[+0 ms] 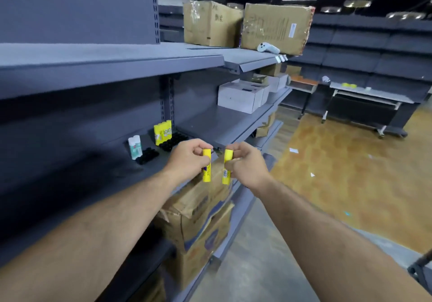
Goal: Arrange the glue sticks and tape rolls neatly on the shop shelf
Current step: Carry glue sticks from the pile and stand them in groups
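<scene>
Your left hand (188,159) pinches glue stick (207,168), right hand (249,165) second glue stick (227,169); both upright, probably to stand beside yellow row (163,132) on shelf (112,175).

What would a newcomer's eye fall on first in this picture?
At centre, the left hand holds an upright yellow plastic glue stick, and the right hand holds a second yellow glue stick. Behind them, a row of yellow glue sticks stands on the grey metal shelf.
</scene>
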Action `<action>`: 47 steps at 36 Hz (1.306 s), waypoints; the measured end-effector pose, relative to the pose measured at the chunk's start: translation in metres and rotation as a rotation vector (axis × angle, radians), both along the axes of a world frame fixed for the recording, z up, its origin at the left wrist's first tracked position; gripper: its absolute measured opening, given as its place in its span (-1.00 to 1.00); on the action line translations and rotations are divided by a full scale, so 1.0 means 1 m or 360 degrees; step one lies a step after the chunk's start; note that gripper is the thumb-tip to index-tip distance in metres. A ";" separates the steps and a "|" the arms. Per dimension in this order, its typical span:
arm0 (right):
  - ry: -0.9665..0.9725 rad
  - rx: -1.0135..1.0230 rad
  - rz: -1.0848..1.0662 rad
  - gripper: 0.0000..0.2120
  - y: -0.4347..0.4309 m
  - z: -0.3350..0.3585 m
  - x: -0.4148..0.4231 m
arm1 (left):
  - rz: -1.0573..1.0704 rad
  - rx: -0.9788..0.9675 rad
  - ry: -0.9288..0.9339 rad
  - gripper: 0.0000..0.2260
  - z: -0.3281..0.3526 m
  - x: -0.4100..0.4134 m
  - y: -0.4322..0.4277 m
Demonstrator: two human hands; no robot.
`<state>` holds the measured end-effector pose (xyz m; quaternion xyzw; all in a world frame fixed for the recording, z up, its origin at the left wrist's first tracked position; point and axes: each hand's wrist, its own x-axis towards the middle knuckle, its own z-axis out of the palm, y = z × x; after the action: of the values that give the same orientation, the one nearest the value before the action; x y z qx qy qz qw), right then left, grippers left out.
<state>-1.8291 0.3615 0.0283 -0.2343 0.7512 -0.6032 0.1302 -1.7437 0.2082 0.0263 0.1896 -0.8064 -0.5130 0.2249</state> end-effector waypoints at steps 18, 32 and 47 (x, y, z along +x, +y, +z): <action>0.0103 0.0040 0.0204 -0.67 -0.096 -0.007 -0.177 | 0.0271 0.0009 0.0071 -0.72 -0.006 -0.157 -0.095; 0.0041 0.0061 0.0474 -0.61 -0.221 -0.009 -0.257 | 0.0615 -0.0328 -0.0014 -0.71 -0.006 -0.205 -0.198; 0.0082 -0.0062 0.0942 -0.63 -0.294 -0.006 -0.301 | 0.0968 -0.0603 -0.0317 -0.71 -0.025 -0.221 -0.232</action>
<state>-2.1301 0.0676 0.0222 -0.4609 0.6416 -0.5472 0.2767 -1.9647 -0.0242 0.0015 0.4245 -0.8118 -0.2434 0.3186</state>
